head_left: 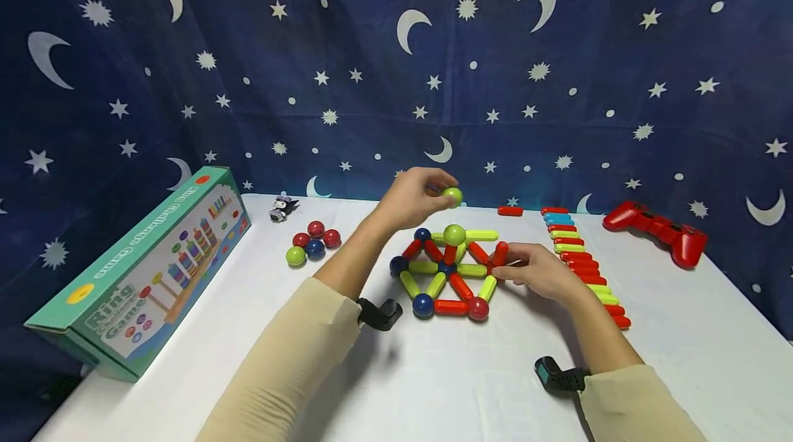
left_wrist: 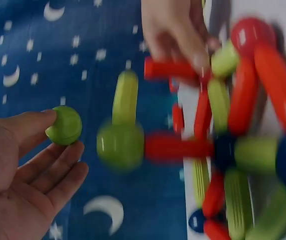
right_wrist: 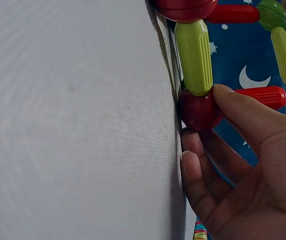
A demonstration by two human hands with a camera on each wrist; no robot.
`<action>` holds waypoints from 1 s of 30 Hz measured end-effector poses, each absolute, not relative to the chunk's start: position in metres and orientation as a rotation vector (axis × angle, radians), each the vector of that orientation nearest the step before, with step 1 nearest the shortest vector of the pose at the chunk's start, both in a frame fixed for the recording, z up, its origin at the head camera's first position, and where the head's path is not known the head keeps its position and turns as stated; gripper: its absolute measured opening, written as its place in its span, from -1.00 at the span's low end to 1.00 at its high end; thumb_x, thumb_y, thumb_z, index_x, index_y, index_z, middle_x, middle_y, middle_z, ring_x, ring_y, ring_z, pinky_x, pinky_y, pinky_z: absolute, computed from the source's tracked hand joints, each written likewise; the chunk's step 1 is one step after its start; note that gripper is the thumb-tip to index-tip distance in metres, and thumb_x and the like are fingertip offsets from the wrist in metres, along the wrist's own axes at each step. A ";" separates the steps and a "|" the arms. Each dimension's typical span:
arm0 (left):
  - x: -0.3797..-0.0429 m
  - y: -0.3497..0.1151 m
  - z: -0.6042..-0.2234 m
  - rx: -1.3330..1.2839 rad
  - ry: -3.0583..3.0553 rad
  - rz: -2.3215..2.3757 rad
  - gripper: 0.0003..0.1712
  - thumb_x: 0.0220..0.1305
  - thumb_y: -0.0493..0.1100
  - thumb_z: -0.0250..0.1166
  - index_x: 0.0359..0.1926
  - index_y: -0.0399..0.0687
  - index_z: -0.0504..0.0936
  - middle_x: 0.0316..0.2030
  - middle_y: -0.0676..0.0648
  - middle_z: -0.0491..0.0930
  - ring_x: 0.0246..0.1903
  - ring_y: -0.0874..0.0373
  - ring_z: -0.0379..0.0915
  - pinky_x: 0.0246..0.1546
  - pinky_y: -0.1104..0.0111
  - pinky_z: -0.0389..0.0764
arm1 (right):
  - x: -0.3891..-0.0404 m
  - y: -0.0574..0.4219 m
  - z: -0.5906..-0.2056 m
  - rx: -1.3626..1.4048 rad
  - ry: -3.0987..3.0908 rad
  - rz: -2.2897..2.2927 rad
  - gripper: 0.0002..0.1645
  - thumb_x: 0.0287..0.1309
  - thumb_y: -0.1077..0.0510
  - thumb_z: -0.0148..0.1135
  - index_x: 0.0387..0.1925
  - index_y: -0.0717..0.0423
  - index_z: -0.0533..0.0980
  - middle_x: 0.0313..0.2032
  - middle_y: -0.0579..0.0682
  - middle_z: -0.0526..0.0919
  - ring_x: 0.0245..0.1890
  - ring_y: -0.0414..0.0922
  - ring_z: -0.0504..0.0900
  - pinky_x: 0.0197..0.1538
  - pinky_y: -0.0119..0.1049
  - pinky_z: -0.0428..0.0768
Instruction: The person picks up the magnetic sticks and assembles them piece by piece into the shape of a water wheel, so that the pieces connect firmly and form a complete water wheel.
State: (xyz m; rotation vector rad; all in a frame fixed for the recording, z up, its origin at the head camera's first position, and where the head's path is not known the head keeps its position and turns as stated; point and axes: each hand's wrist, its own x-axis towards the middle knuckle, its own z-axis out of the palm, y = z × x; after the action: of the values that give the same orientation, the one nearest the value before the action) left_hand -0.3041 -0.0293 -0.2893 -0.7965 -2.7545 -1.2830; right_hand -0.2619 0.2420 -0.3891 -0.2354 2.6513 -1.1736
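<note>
My left hand (head_left: 416, 197) pinches a green ball (left_wrist: 64, 125) between thumb and fingers, above and behind a frame of rods and balls on the white table. The frame is a flat wheel of red and yellow-green rods with blue and red balls, including a blue ball (head_left: 423, 305). From its centre a red rod stands up, topped by another green ball (head_left: 454, 235); a yellow-green rod (head_left: 481, 235) sticks out from that ball. At the frame's right side, my right hand (head_left: 535, 270) pinches a red ball (right_wrist: 200, 110). A red rod (right_wrist: 265, 97) projects upward from this red ball.
Several loose balls (head_left: 314, 249) and a small figure (head_left: 282, 208) sit at left, near a green game box (head_left: 149, 277). A column of rods (head_left: 576, 263) lies on the right, beside a red game controller (head_left: 657, 230). One red rod (head_left: 510, 211) lies at the back.
</note>
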 end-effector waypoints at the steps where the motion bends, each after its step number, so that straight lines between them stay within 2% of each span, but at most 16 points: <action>1: -0.300 -0.019 -0.286 -0.851 -2.759 -1.282 -0.65 0.41 -0.14 0.35 0.17 -0.07 0.70 0.04 -0.08 0.72 0.00 0.09 0.68 0.06 0.30 0.68 | -0.262 0.242 -0.390 -0.236 2.648 -1.181 -0.48 0.25 -0.02 0.43 0.15 0.17 0.62 0.05 0.20 0.70 0.00 0.05 0.60 -0.09 -0.26 0.63; 7: -0.287 0.031 -0.288 -1.104 -2.782 -1.102 -0.66 0.43 -0.15 0.34 0.17 -0.05 0.71 -0.02 -0.01 0.72 -0.09 0.23 0.63 -0.10 0.56 0.59 | -0.261 0.243 -0.392 -0.256 2.634 -1.219 -0.52 0.27 0.02 0.42 0.13 0.16 0.63 0.07 0.19 0.71 0.02 0.05 0.61 -0.07 -0.25 0.63; 10: -0.285 0.044 -0.292 -1.146 -2.813 -1.004 -0.66 0.44 -0.16 0.33 0.17 -0.07 0.70 -0.03 -0.01 0.73 -0.11 0.24 0.59 -0.15 0.61 0.54 | -0.261 0.244 -0.392 -0.266 2.633 -1.234 -0.52 0.27 0.04 0.42 0.14 0.17 0.62 0.07 0.19 0.71 0.03 0.06 0.62 -0.06 -0.25 0.62; 15: -0.283 0.052 -0.295 -1.172 -2.866 -0.904 -0.65 0.44 -0.19 0.31 0.20 -0.05 0.69 0.02 -0.02 0.73 -0.05 0.21 0.59 -0.07 0.57 0.57 | -0.261 0.245 -0.393 -0.271 2.645 -1.238 -0.46 0.28 0.02 0.41 0.21 0.19 0.59 0.08 0.18 0.72 0.06 0.07 0.65 -0.01 -0.22 0.64; 21: -0.281 0.053 -0.296 -1.222 -2.900 -0.776 -0.63 0.43 -0.19 0.32 0.22 -0.06 0.69 0.09 -0.01 0.71 0.05 0.21 0.58 0.10 0.51 0.57 | -0.260 0.242 -0.391 -0.273 2.646 -1.236 -0.46 0.30 0.01 0.39 0.23 0.16 0.59 0.11 0.18 0.72 0.13 0.11 0.62 0.14 0.02 0.63; 26: -0.281 0.052 -0.298 -1.216 -2.923 -0.771 -0.61 0.44 -0.19 0.30 0.25 -0.07 0.67 0.10 -0.02 0.70 0.06 0.20 0.57 0.07 0.53 0.57 | -0.258 0.242 -0.391 -0.270 2.653 -1.222 -0.46 0.29 0.00 0.40 0.23 0.14 0.60 0.11 0.17 0.72 0.14 0.12 0.60 0.13 0.05 0.62; 30: -0.280 0.052 -0.300 -1.207 -2.923 -0.795 -0.62 0.44 -0.19 0.30 0.24 -0.05 0.67 0.10 -0.02 0.70 0.04 0.21 0.58 -0.05 0.55 0.59 | -0.258 0.245 -0.393 -0.268 2.664 -1.210 -0.46 0.28 -0.01 0.41 0.21 0.13 0.61 0.10 0.16 0.72 0.12 0.11 0.61 0.12 0.04 0.63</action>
State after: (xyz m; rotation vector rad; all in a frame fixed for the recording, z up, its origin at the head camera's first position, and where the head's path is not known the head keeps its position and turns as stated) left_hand -0.2801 0.0522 -0.2995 -1.2069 -2.9225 -0.7946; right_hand -0.2578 0.2449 -0.3928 -0.2682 2.6642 -1.2099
